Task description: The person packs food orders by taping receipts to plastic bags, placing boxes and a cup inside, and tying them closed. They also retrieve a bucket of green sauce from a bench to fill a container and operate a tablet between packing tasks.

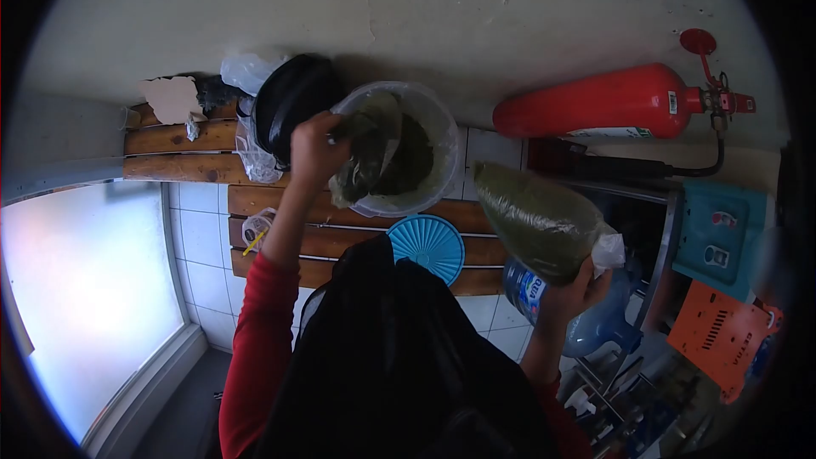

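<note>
My left hand [318,151] is closed on the edge of a crumpled clear plastic bag [367,157] with dark green residue inside. That bag hangs in the mouth of a whitish plastic bucket [444,140], which holds dark green, powdery material [412,157]. On the right, my right hand [580,291] grips the lower end of a full clear bag of green material [540,217], near its white wrapped end [608,252]. A round blue ribbed lid [427,248] lies just below the bucket on the wooden slats.
A black bag [293,106] stands left of the bucket on a slatted wooden bench [183,168]. A red fire extinguisher [595,102] is against the wall. Water jugs [595,330], a teal tray [722,234] and an orange panel [718,336] are at right.
</note>
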